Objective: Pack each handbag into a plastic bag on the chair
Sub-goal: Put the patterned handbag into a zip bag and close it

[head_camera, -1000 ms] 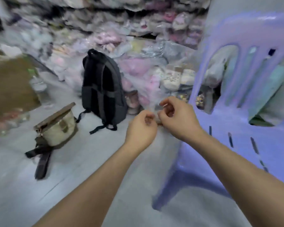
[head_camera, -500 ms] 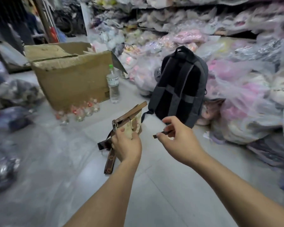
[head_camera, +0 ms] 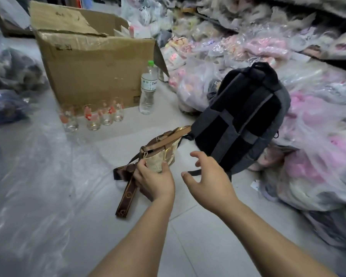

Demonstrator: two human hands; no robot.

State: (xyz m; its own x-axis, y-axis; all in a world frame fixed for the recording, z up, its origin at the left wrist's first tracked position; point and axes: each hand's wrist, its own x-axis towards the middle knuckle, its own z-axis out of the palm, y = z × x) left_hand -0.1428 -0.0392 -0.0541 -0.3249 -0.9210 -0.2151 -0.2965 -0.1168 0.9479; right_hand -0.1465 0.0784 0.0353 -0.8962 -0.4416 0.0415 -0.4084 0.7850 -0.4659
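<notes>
Left hand [head_camera: 155, 183]: grasping the handbag [head_camera: 165, 149] at its near end, thumb on one side and fingers on the other. Right hand [head_camera: 209, 185]: released, fingers spread and slightly bent, holding nothing; it hovers just right of the left hand, apart from the handbag.

Handbag: beige with brown trim, standing on the tiled floor [head_camera: 188, 226] directly ahead of the left hand, its top edge tilted up toward the far right. Its brown strap [head_camera: 128, 194] trails on the floor to the left of the left hand and back toward the person.

Backpack [head_camera: 242, 120]: dark grey and black, upright just beyond the right hand, leaning against heaped bagged goods [head_camera: 318, 140] (mostly pink and white items in clear wrapping) that fill the whole area to the right of the right hand. One black webbing end of the backpack lies just ahead of the right fingers.

Beyond the left hand, well apart: a row of printed glasses [head_camera: 92, 116], a clear bottle [head_camera: 148, 88] with a green cap, and behind both an open cardboard box [head_camera: 92, 62].

Left of the left hand: a clear plastic sheet [head_camera: 28, 176] spread over the floor.
</notes>
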